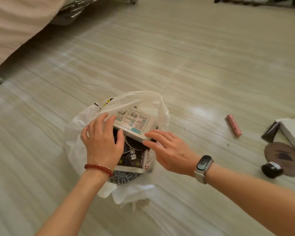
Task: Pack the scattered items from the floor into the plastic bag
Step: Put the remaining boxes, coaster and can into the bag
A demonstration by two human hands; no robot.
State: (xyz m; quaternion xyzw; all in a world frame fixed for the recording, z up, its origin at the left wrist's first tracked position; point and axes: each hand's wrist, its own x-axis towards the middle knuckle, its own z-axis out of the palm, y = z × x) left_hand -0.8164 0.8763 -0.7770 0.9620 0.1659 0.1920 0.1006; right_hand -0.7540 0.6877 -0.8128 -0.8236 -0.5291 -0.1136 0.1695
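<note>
A: Bag [78, 132] lies on the floor [194, 57], mouth gaping, a white box [134, 122] and a dark pouch [134, 157] inside. Wide bare floor beyond it; a bed [15, 31] edges the far left.

B: And the hands?

A: Left hand [103, 143] reaches in from the near side, fingers spread and straight, holding the bag's left rim back against the box. Right hand [169, 150] lies flat, fingertips touching the box's near right corner; neither one grasps anything.

B: What is loose?

A: Well right of the bag: a pink tube [234, 124], a black jar [272, 169], a brown disc [283, 155], another box [291, 132].
</note>
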